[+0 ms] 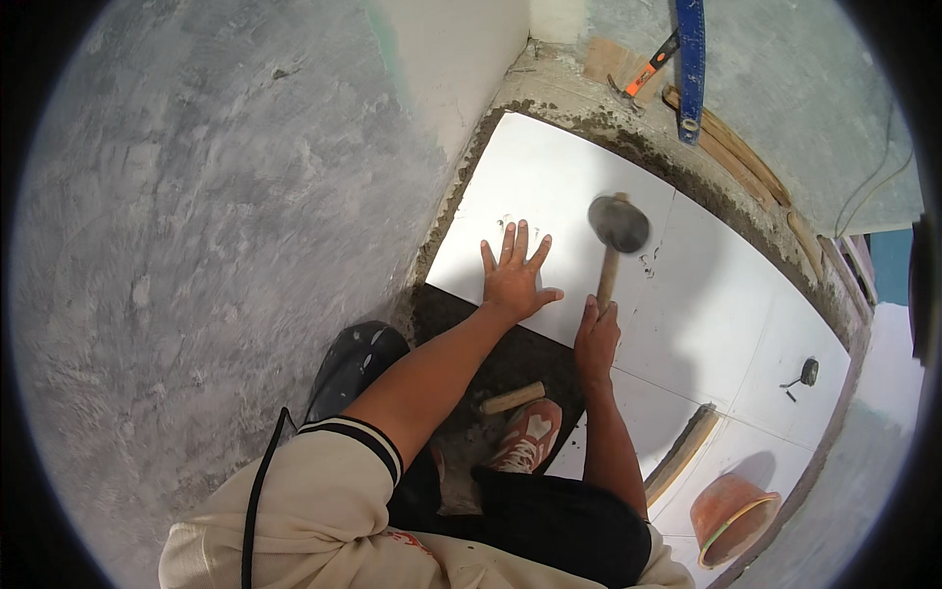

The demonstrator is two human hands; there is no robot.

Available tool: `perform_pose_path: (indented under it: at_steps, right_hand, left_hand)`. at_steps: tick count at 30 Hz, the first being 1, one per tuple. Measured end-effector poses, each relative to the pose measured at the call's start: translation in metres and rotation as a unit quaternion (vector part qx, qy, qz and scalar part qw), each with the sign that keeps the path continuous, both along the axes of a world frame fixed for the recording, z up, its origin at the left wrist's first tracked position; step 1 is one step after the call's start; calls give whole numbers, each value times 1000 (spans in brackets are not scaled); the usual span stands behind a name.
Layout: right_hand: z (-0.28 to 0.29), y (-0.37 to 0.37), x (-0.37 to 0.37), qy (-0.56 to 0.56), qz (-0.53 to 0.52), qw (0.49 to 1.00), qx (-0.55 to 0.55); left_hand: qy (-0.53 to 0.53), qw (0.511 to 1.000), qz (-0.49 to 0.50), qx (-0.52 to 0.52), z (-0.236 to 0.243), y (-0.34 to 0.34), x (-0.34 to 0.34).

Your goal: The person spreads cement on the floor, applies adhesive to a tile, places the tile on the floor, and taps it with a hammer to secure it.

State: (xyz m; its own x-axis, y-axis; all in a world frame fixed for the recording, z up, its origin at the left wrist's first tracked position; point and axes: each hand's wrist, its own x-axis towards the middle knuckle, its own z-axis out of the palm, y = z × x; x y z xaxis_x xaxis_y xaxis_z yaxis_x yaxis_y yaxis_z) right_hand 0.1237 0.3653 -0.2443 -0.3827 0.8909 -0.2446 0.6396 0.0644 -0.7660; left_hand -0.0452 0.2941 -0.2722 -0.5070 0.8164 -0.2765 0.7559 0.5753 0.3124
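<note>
My left hand (515, 279) lies flat with spread fingers on a large white floor tile (564, 177) in the corner by the wall. In my right hand (597, 342) is the wooden handle of a rubber mallet (620, 225), fingers wrapped round it. The mallet's dark head is slightly blurred and shows over the same tile, close to its joint with the tile on the right. Whether the head touches the tile I cannot tell. Dark smudges mark the tile surface near my left fingertips.
Dark mortar with a short wood piece (512, 398) lies by my shoe (530, 438). A terracotta-coloured bucket (731, 520), a wooden strip (682, 454) and a small dark tool (808, 372) rest on tiles at right. Beyond are a claw hammer (650, 69), a blue level (691, 69) and boards (736, 157).
</note>
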Motion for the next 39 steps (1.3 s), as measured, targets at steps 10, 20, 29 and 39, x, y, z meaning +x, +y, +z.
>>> perform_pose_path:
  at_steps: [10, 20, 29, 39]
  right_hand:
    - [-20, 5, 2, -49, 13, 999, 15]
    - [-2, -1, 15, 43, -47, 998, -7]
    - [-5, -26, 57, 18, -67, 997, -39]
    - [6, -69, 98, 6, -24, 995, -92]
  left_hand:
    - [22, 1000, 0, 15, -10, 3, 2]
    - [59, 998, -21, 10, -16, 8, 3]
    - [57, 996, -27, -63, -18, 13, 7]
    - [72, 995, -43, -52, -28, 9, 2]
